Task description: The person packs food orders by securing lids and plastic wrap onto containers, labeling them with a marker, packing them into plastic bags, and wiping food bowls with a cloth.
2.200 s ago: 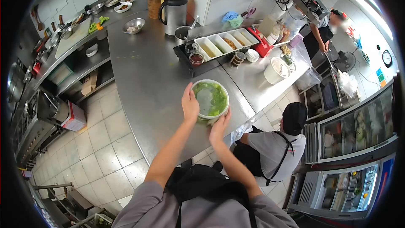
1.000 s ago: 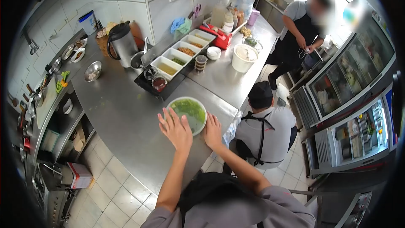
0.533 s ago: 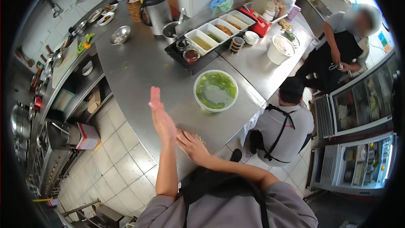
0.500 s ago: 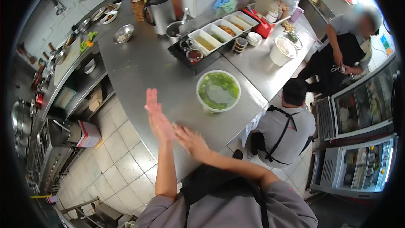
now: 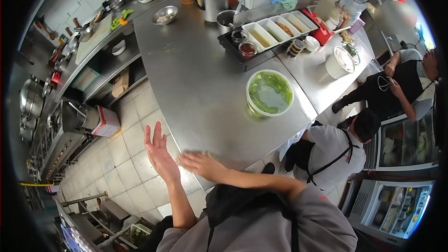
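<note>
While tub of greens stands upright on steel counter, well apart from both hands, left hand shows against floor tiles, palm visible, fingers slightly spread; right hand just beside it, fingers stretched toward left palm, blurred; whether they pinch pale thing at their tips, cannot tell; just behind tub, black condiment rack; farther right, white bucket; past counter, co-worker crouching, second person standing.
</note>
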Motion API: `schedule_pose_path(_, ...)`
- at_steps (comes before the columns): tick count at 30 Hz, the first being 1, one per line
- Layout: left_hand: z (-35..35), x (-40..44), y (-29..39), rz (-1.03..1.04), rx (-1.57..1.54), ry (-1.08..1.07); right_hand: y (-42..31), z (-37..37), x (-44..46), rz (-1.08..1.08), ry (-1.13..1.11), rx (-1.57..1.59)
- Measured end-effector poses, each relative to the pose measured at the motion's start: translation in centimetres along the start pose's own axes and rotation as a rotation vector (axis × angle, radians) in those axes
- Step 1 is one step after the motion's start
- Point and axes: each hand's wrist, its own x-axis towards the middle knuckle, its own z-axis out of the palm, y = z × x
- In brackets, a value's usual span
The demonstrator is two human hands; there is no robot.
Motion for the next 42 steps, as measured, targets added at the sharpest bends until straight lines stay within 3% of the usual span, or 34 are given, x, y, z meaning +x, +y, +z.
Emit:
schedule_pose_path(3,0.8,0.5,-0.4,0.010,-0.005,-0.064,0.5,-2.3,-7.1,-0.049,0.081,0.155)
schedule_pose_path(5,0.8,0.7,-1.9,-0.007,-0.020,-0.122,2.2,-4.3,-12.1,0.175,0.046,0.104)
schedule_pose_path(13,4.4,-0.2,-3.6,-0.096,0.041,-0.259,15.6,-14.6,-25.3,1.077,0.565,-0.454)
schedule_pose_path(18,9.1,-1.6,-2.1,-0.107,0.177,-0.401,24.8,-16.6,-29.6,1.163,0.651,-0.662)
schedule_pose_path(21,11.8,-1.9,-4.3,-0.117,0.207,-0.454,28.2,-19.0,-31.6,1.406,0.653,-0.578)
schedule_pose_path(23,13.7,-2.0,-6.8,-0.130,0.147,-0.457,30.7,-18.7,-30.9,1.306,0.696,-0.544)
schedule_pose_path(26,17.3,-1.2,-5.2,0.207,0.468,-0.502,31.9,-19.5,-27.8,1.145,0.674,-0.489)
schedule_pose_path(28,20.0,-1.0,-4.4,0.303,0.639,-0.530,33.3,-20.4,-26.6,1.085,0.654,-0.520)
schedule_pose_path(30,23.0,-1.2,-3.6,0.410,0.826,-0.557,34.4,-23.0,-25.6,0.975,0.593,-0.540)
schedule_pose_path(32,26.4,-2.1,-3.1,0.520,1.021,-0.577,34.7,-27.4,-24.2,0.830,0.690,-0.559)
schedule_pose_path(34,28.5,-2.9,-4.4,0.482,1.060,-0.562,35.5,-31.0,-24.5,0.788,0.767,-0.586)
schedule_pose_path(38,30.4,-5.2,-5.0,0.390,1.072,-0.551,38.2,-38.0,-30.2,0.910,1.065,-0.627)
schedule_pose_path(39,30.6,-5.9,-4.8,0.313,0.958,-0.555,39.6,-38.5,-32.5,0.956,1.131,-0.631)
schedule_pose_path(42,30.9,-7.7,-6.0,0.320,0.923,-0.565,42.7,-38.0,-38.4,1.195,1.187,-0.360)
